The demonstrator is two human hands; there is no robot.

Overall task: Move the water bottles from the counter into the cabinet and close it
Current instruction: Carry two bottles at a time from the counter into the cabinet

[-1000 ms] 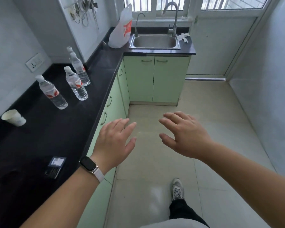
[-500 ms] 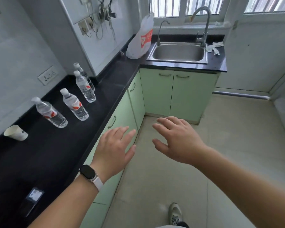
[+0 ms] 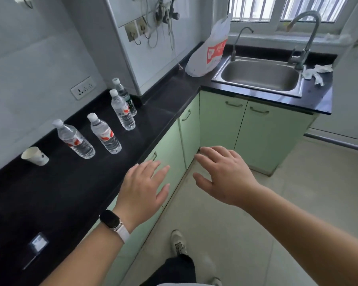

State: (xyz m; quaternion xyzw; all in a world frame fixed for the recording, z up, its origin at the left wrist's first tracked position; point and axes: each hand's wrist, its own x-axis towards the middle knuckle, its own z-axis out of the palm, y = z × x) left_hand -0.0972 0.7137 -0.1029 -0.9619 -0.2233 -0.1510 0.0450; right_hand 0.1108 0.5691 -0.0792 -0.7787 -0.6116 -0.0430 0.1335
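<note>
Several clear water bottles with white caps stand on the black counter (image 3: 74,186) at the left: one nearest the paper cup (image 3: 75,139), one beside it (image 3: 105,135), one farther back (image 3: 123,111) and a dark-labelled one behind that (image 3: 125,97). Pale green cabinet doors (image 3: 167,147) under the counter are all shut. My left hand (image 3: 145,188), with a watch on the wrist, hovers open over the counter's front edge. To its right, over the floor, my right hand (image 3: 225,174) is open with fingers spread. Neither hand touches anything.
A paper cup (image 3: 35,155) lies on its side left of the bottles. A small dark card (image 3: 36,244) lies on the near counter. A white plastic bag (image 3: 209,50), a steel sink (image 3: 260,75) and a crumpled cloth (image 3: 316,71) are at the far end. My shoe (image 3: 179,242) is on the tiled floor.
The view has moved forward along the counter, so the bottles and sink are closer. Both hands stay open and held out in front, the left one now over the counter edge.
</note>
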